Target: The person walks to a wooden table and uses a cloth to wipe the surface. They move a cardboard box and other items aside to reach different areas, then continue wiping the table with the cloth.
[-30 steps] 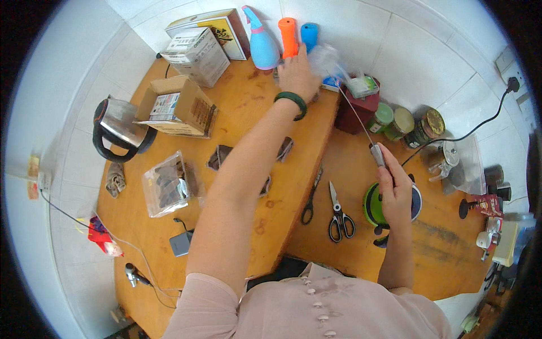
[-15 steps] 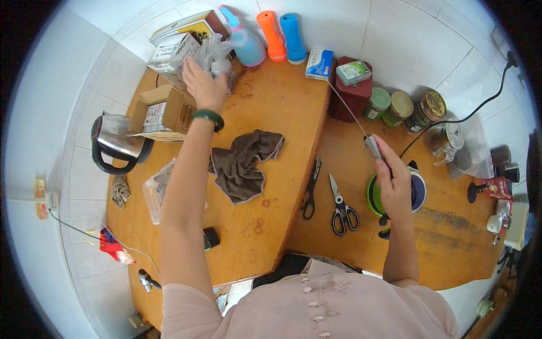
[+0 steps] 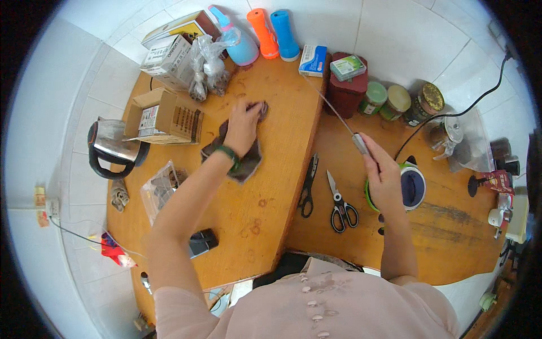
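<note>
My left hand (image 3: 243,131) rests on a dark brown cloth (image 3: 251,164) on the wooden table, its fingers bunched into the cloth's upper part. A dark fold (image 3: 263,108) of it sticks out past the fingertips. On the right, my right hand (image 3: 383,169) is closed round the grey handle of a long thin metal rod (image 3: 337,113). The rod slants up and left, its thin end near a blue and white box (image 3: 313,60). Below the rod lie black-handled scissors (image 3: 339,204) and a second dark pair (image 3: 309,189).
An open carton (image 3: 186,121), a steel kettle (image 3: 121,141) and tied plastic bags (image 3: 214,68) stand left and behind. A spray bottle (image 3: 241,45), orange and blue flashlights (image 3: 286,37), a red canister (image 3: 345,93) and several jars line the wall. A clear plastic box (image 3: 164,189) and black phone-like object (image 3: 203,242) lie near my left arm.
My left hand has left the plastic bags, come down and right, and taken hold of the brown cloth, which is now more bunched. My right hand still holds the rod, nearly unmoved.
</note>
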The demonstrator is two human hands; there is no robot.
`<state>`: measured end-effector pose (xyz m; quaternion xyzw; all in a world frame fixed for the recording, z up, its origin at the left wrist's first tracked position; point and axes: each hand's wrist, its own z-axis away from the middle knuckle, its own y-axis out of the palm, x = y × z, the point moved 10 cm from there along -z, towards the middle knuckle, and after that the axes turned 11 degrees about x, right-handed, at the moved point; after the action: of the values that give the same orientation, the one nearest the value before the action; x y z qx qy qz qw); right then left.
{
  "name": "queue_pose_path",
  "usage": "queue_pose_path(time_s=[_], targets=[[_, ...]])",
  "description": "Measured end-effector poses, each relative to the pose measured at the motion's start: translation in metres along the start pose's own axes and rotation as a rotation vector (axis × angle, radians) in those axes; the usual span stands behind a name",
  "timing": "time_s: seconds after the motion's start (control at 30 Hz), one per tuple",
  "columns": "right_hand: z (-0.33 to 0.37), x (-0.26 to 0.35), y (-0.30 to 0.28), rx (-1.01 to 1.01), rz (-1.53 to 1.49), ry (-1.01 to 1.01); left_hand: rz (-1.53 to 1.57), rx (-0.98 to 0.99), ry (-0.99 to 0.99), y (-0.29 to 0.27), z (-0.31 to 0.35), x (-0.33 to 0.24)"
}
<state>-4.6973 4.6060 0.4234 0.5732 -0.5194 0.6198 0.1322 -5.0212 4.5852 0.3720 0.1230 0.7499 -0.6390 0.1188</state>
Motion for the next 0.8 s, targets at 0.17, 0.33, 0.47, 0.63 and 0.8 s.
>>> queue_pose_path(time_s=[0.17,0.33,0.47,0.63,0.8], targets=[[-0.007,0.005,0.019,-0.012,0.143,0.026,-0.177,-0.072,-0.135,0.022,-0.088,0.02],[-0.02,-0.002,0.031,0.015,0.414,0.117,-0.137,-0.049,-0.016,0.023,-0.082,0.007],[-0.048,-0.008,0.049,0.088,0.588,0.162,0.013,-0.064,-0.018,0.014,-0.054,0.005],[-0.088,-0.007,0.068,0.162,0.677,0.146,-0.011,-0.166,-0.014,0.005,-0.041,-0.011],[-0.106,-0.006,0.076,0.179,0.745,0.122,-0.282,-0.051,0.095,0.017,-0.042,-0.039]])
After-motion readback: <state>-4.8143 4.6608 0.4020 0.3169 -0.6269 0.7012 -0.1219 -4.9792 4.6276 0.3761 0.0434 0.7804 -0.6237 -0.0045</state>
